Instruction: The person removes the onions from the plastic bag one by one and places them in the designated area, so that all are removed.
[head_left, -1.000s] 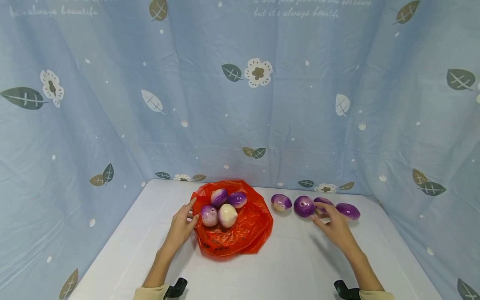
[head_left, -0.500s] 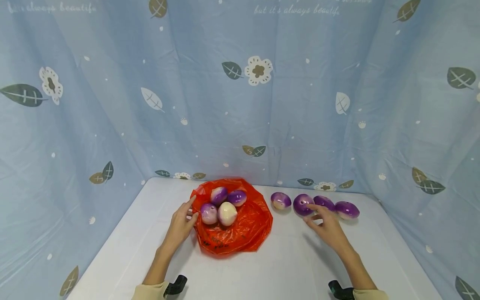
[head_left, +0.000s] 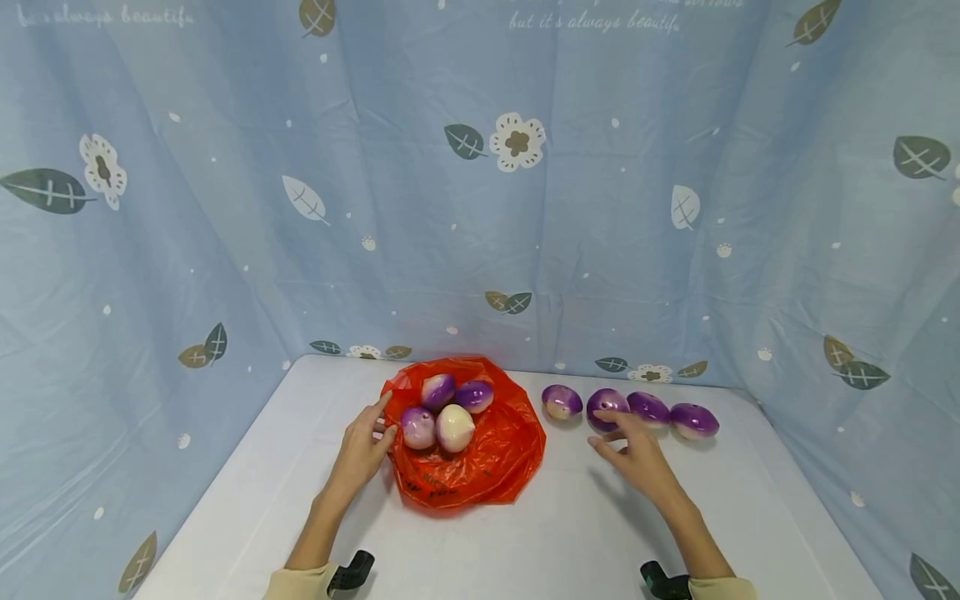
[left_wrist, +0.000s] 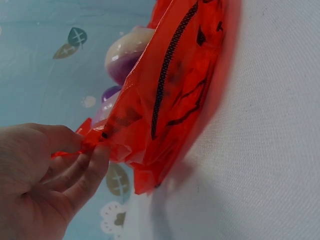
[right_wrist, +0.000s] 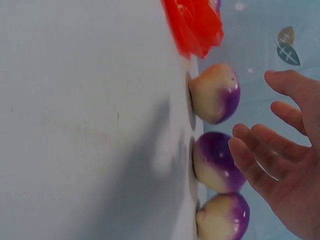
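At the left edge of an opened red plastic bag (head_left: 502, 450), my left hand (head_left: 360, 450) pinches the rim between thumb and fingers, as the left wrist view shows. Inside the bag sit several glossy purple-and-white turnips, among them a pale one (head_left: 455, 428). To the right, several more turnips stand in a row on the table. My right hand (head_left: 637, 458), fingers spread and holding nothing, hovers in front of the row and overlaps the second turnip (head_left: 604, 406) in the head view. Left of it lies the first turnip (right_wrist: 215, 93), nearest the bag.
The row continues right with a third turnip (head_left: 648, 408) and an end turnip (head_left: 694, 421). A white-covered table (head_left: 555, 542) bears everything. Behind and at both sides hangs a blue curtain (head_left: 420, 250) printed with leaves and flowers.
My right hand has moved left along the row, from in front of the third turnip to in front of the second. My left hand stays on the bag's rim.
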